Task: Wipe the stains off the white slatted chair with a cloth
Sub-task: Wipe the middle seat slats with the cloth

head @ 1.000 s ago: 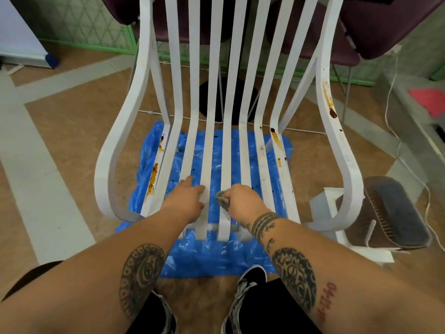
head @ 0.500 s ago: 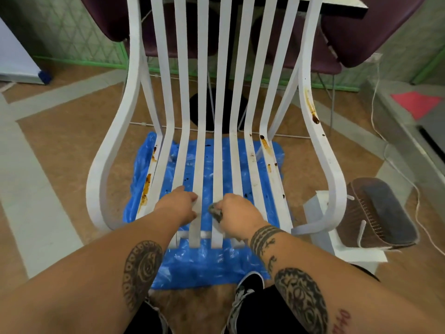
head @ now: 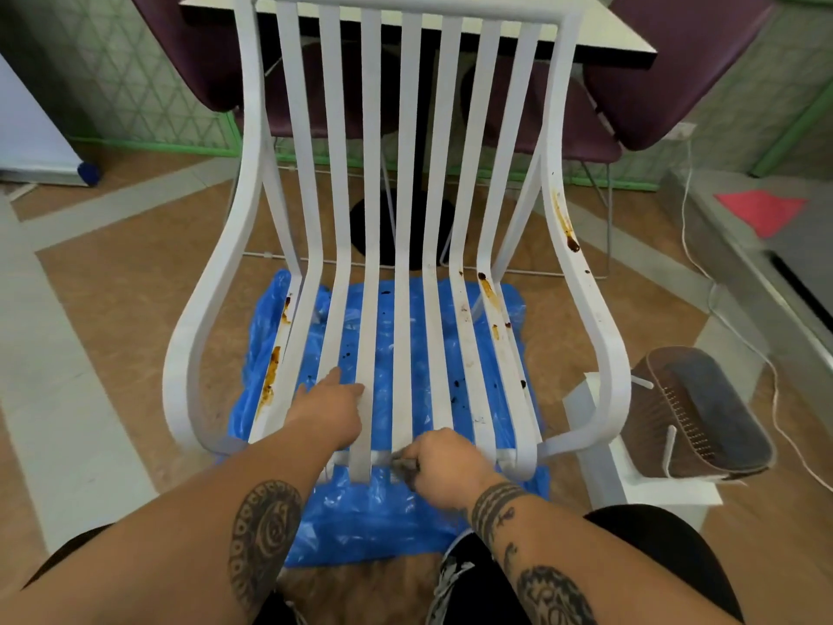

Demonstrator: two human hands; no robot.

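Observation:
The white slatted chair [head: 408,245] faces me, standing on a blue plastic sheet [head: 383,516]. Brown stains [head: 489,293] mark its right seat slats, the right armrest [head: 569,227] and the left edge slat [head: 270,376]. My left hand [head: 329,410] rests palm down on the left-middle seat slats, fingers flat. My right hand [head: 444,466] is closed around a small dark cloth [head: 403,466], pressed against the front end of a middle slat. Most of the cloth is hidden in my fist.
A brown basket [head: 694,412] sits on a white stand to the right of the chair. Purple chairs [head: 671,69] and a table [head: 599,38] stand behind it. A white cable [head: 739,327] trails along the floor on the right. My shoes and legs are below.
My right hand has slid with the cloth toward me, down to the front ends of the slats. My left hand has stayed on the seat. My head has tilted up, showing the chair's top rail.

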